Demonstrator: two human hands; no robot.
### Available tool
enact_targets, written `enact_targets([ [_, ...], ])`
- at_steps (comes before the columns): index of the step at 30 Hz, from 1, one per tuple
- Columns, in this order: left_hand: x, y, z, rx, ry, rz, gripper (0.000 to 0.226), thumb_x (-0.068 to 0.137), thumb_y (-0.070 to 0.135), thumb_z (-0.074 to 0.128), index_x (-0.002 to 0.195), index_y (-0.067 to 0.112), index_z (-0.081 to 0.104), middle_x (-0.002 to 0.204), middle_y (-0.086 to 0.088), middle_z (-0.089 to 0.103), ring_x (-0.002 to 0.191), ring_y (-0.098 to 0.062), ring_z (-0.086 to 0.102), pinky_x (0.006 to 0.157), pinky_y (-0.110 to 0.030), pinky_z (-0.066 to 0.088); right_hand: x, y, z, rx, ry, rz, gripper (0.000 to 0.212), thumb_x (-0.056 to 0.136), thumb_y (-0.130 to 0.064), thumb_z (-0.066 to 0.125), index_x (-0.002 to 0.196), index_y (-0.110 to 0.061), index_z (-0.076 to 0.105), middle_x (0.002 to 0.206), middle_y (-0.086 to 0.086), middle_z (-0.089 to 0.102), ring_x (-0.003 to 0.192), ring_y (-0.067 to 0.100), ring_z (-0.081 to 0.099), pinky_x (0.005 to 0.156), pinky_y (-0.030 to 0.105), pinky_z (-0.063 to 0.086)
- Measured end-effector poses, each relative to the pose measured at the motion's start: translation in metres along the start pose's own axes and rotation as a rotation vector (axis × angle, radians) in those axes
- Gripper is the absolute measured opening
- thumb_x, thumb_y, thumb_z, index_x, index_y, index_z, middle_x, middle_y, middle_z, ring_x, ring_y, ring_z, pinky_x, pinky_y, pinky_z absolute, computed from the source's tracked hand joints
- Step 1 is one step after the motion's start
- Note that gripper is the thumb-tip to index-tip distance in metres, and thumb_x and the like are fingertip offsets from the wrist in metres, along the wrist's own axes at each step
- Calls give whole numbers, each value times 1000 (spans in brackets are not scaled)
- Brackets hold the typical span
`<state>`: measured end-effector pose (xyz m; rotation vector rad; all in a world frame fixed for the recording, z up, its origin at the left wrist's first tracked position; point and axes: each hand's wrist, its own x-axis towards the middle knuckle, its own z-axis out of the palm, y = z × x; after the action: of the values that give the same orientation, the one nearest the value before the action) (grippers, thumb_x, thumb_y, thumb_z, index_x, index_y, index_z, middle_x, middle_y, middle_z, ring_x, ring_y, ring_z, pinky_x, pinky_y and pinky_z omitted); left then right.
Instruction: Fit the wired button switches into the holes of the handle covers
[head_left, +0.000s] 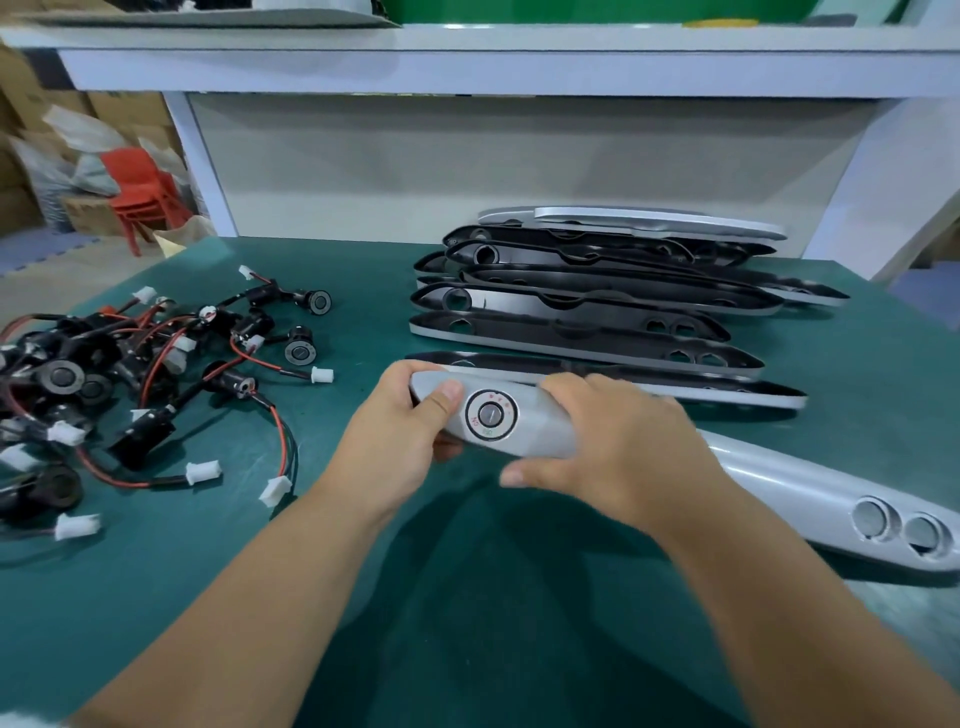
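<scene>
Fingers of the left hand (400, 431) are wrapped round the left end of a silver handle cover (779, 483), with the thumb laid flat on its top face. The middle of the cover is clasped by the right hand (623, 447), whose fingers are curled over the far edge while the thumb is stretched along the near side. The cover is held just above the green mat (467, 597), its long axis running from left to right and slightly nearer at the right end.

One button switch (490, 414) is seen seated in the hole just right of the left thumb. Two round holes (896, 525) at the right end, beyond the right hand, appear unfilled. The loose wired switches (104, 374) are heaped at the far left, nearer the left hand, so a reach that way is judged likely.

No tray is used: further covers (597, 312) are stacked directly on the mat, far of the hands. What is held in the green bin (597, 10) on the shelf cannot be told.
</scene>
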<state>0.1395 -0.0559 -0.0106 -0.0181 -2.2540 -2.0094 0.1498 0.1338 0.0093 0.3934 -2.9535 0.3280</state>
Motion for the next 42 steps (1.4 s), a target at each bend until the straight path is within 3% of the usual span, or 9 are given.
enact_targets([
  [6,6,-6,-9,11,-2,-24,5,97,23,51,96,25,56,95,2,66,78,-13,62,68,-28,54,-38,90,-16,-23,-167,183,88,39,-100,33,113,-52,34,105,-23,49,101,11,51,87,40,43],
  [11,6,-7,-11,-7,1,-40,5,95,24,54,98,26,57,92,3,67,75,-10,63,64,-24,52,-93,168,-19,41,-89,381,98,28,-103,40,112,-54,41,101,-16,56,96,15,57,84,40,48],
  [15,3,-5,-16,84,-153,-52,63,58,51,83,112,42,51,102,-8,66,88,-20,65,83,-37,52,-123,195,-7,178,95,471,93,31,-99,49,116,-64,36,98,-12,54,90,17,53,81,44,50],
  [18,4,0,-19,293,-112,4,63,49,52,78,101,59,42,100,-6,66,90,-20,62,89,-37,50,-124,193,-3,205,166,466,90,32,-97,52,115,-67,36,98,-19,53,87,14,54,77,43,51],
  [26,9,-2,-11,215,-3,24,61,52,40,80,105,38,50,99,-22,62,76,-25,55,87,-54,48,-122,192,-4,200,190,389,72,37,-96,52,101,-65,43,97,-27,55,83,10,55,72,36,47],
  [32,10,-17,-3,250,38,84,54,69,22,84,95,50,45,87,-2,65,74,-17,59,67,-29,47,-121,185,-7,145,282,363,47,54,-73,60,95,-52,50,93,-18,56,80,11,53,70,34,43],
  [34,6,-16,-2,236,32,67,56,66,24,85,89,57,46,89,-4,66,74,-16,58,70,-32,49,-121,181,-12,106,342,388,40,63,-60,68,96,-43,55,91,-9,58,80,15,52,70,33,41],
  [38,-7,-7,-10,113,8,11,56,50,38,81,94,55,51,107,-23,61,80,-22,58,92,-57,48,-129,163,-18,136,274,319,66,53,-44,86,111,-40,54,98,-11,52,89,11,49,80,29,39],
  [42,-26,8,-13,69,-58,43,68,47,35,87,104,43,51,108,-23,61,78,-17,63,92,-53,49,-146,163,-31,80,293,286,73,53,-46,86,118,-36,55,100,-15,49,90,12,52,78,29,40],
])
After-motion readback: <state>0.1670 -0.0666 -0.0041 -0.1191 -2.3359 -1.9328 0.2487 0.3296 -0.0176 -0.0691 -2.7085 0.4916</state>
